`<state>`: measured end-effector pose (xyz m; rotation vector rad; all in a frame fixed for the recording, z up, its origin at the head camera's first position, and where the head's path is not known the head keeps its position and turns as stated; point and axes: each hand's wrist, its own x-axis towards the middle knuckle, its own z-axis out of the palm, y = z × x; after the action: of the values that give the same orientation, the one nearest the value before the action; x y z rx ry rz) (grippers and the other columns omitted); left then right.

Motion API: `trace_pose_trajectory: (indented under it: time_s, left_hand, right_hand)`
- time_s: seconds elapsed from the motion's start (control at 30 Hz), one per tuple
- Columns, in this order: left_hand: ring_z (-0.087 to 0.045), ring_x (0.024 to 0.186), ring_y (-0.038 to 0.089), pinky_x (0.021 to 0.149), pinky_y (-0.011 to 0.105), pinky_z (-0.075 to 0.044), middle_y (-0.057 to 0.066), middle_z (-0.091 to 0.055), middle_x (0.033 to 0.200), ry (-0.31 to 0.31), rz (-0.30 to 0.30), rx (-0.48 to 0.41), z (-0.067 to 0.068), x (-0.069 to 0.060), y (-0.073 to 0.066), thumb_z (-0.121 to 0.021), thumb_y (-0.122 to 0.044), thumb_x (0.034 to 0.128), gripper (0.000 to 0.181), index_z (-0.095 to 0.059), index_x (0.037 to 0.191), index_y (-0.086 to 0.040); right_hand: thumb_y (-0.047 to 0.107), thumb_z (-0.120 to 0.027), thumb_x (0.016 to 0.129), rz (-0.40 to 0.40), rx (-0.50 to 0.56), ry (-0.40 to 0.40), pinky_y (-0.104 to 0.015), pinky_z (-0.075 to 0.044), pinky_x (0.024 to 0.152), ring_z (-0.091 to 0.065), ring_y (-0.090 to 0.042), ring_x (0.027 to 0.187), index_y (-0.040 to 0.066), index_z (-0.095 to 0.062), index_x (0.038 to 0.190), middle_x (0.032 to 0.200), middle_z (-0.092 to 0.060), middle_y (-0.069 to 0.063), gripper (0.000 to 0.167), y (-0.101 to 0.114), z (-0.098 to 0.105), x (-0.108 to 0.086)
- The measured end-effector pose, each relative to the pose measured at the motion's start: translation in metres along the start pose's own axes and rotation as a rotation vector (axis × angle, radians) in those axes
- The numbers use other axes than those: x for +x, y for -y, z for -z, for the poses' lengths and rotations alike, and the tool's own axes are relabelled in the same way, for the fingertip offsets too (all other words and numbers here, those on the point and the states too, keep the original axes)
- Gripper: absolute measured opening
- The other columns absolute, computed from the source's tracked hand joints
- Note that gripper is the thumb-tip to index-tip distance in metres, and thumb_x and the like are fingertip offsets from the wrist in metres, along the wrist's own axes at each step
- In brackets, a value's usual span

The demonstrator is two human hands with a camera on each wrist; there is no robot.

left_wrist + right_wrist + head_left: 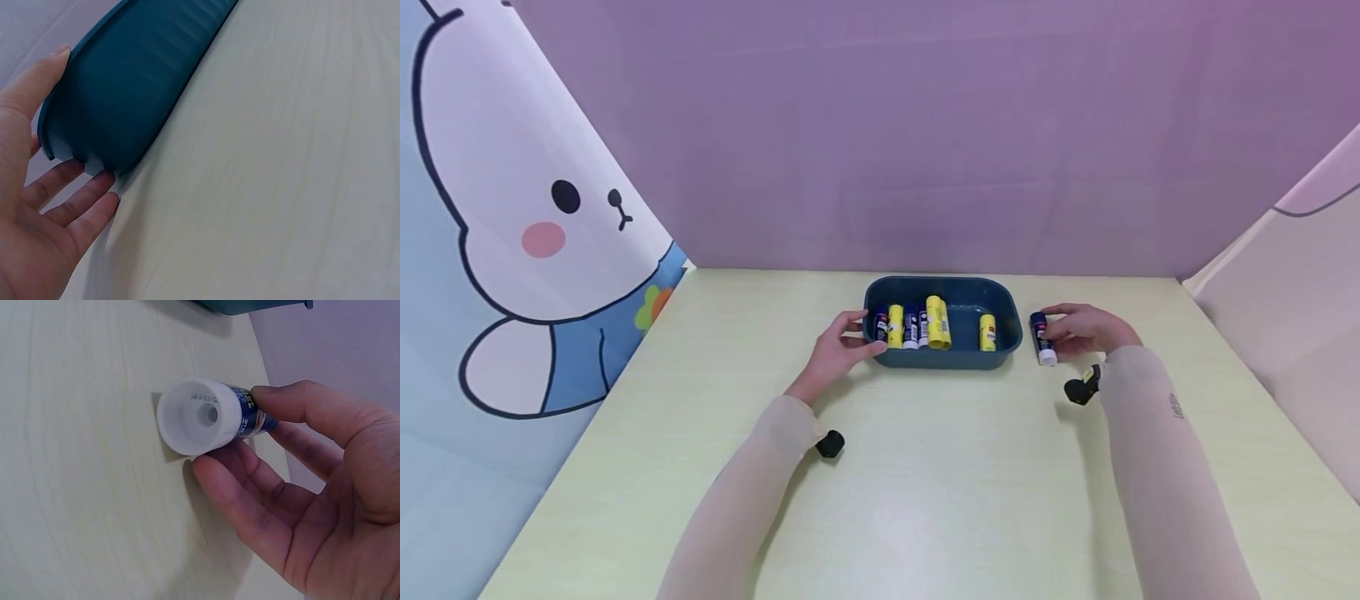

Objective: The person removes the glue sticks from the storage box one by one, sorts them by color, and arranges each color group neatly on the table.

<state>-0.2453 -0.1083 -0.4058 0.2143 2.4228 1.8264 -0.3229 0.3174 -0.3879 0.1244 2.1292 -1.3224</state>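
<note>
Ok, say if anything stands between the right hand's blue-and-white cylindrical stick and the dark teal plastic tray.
No loose object shows between the stick and the tray; only pale tabletop lies there. The tray's raised right wall would likely need clearing.

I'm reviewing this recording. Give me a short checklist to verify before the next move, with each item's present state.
1. Right hand has a grip on the white-ended blue stick: ok, held between thumb and fingers.
2. Left hand is on the bin: ok, thumb and fingers touch its left end.
3. Bin has bare floor: ok, between the row of sticks at left and the lone yellow stick at right.
4. Held stick is over the bin: not ok, it is outside, beyond the right end.
5. Held stick is clear of the table: cannot tell, no view settles contact.
</note>
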Motion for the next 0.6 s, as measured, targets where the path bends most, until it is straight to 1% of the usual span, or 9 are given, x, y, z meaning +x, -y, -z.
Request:
trace_pose_trajectory:
  time_s: [0.1, 0.13, 0.27, 0.33, 0.37, 0.47, 0.6]
  left_hand:
    - [-0.061, 0.117, 0.034, 0.092, 0.044, -0.053, 0.022, -0.054, 0.130, 0.001, -0.003, -0.005, 0.000, 0.001, 0.001, -0.077, -0.015, 0.0896, 0.069, -0.042, 0.148, -0.003]
    - [-0.061, 0.116, 0.033, 0.091, 0.043, -0.053, 0.020, -0.055, 0.128, -0.004, -0.008, -0.005, 0.000, 0.004, 0.007, -0.078, -0.017, 0.0889, 0.069, -0.043, 0.147, -0.005]
    - [-0.061, 0.116, 0.033, 0.091, 0.043, -0.053, 0.019, -0.055, 0.128, -0.002, -0.006, -0.001, 0.000, 0.007, 0.010, -0.078, -0.018, 0.0891, 0.069, -0.043, 0.147, -0.006]
    - [-0.061, 0.116, 0.032, 0.090, 0.042, -0.053, 0.019, -0.054, 0.128, 0.000, -0.004, 0.005, 0.000, 0.006, 0.008, -0.077, -0.019, 0.0895, 0.068, -0.043, 0.147, -0.006]
    - [-0.060, 0.118, 0.034, 0.091, 0.044, -0.052, 0.021, -0.053, 0.130, 0.006, 0.004, 0.008, 0.000, 0.003, 0.002, -0.076, -0.016, 0.0903, 0.068, -0.042, 0.148, -0.004]
    - [-0.060, 0.118, 0.033, 0.092, 0.044, -0.052, 0.021, -0.053, 0.131, 0.008, 0.016, 0.011, 0.000, 0.005, 0.003, -0.076, -0.016, 0.0902, 0.068, -0.042, 0.148, -0.005]
    - [-0.060, 0.119, 0.033, 0.092, 0.045, -0.052, 0.020, -0.053, 0.133, 0.006, 0.025, 0.003, 0.001, 0.016, 0.020, -0.078, -0.018, 0.0889, 0.071, -0.042, 0.149, -0.008]
  right_hand:
    - [0.007, -0.057, 0.099, 0.002, 0.010, 0.004, -0.033, -0.057, 0.081, -0.063, -0.020, 0.085, 0.001, -0.014, 0.157, 0.137, -0.036, -0.031, 0.072, -0.001, 0.000, 0.001]
    - [0.007, -0.057, 0.100, 0.005, 0.012, 0.006, -0.033, -0.057, 0.081, -0.063, -0.020, 0.085, 0.001, -0.014, 0.157, 0.137, -0.036, -0.031, 0.072, -0.001, 0.000, 0.002]
    - [0.008, -0.057, 0.100, 0.008, 0.009, 0.011, -0.035, -0.057, 0.083, -0.064, -0.021, 0.087, 0.000, -0.013, 0.157, 0.136, -0.037, -0.031, 0.073, -0.002, 0.001, 0.002]
    - [0.009, -0.057, 0.100, 0.010, -0.003, 0.013, -0.037, -0.056, 0.086, -0.064, -0.022, 0.090, -0.001, -0.013, 0.156, 0.138, -0.037, -0.032, 0.072, -0.002, 0.002, 0.001]
    - [0.011, -0.058, 0.100, 0.008, -0.011, 0.013, -0.038, -0.056, 0.088, -0.064, -0.023, 0.092, -0.001, -0.013, 0.156, 0.139, -0.037, -0.032, 0.073, -0.002, 0.003, 0.001]
    - [0.014, -0.058, 0.100, 0.005, -0.055, 0.010, -0.040, -0.054, 0.092, -0.064, -0.026, 0.098, -0.001, -0.014, 0.156, 0.141, -0.037, -0.032, 0.073, -0.001, 0.008, -0.002]
    - [0.015, -0.059, 0.100, 0.010, -0.082, -0.008, -0.042, -0.053, 0.093, -0.063, -0.028, 0.102, -0.002, -0.014, 0.157, 0.137, -0.040, -0.030, 0.074, 0.004, 0.013, -0.006]
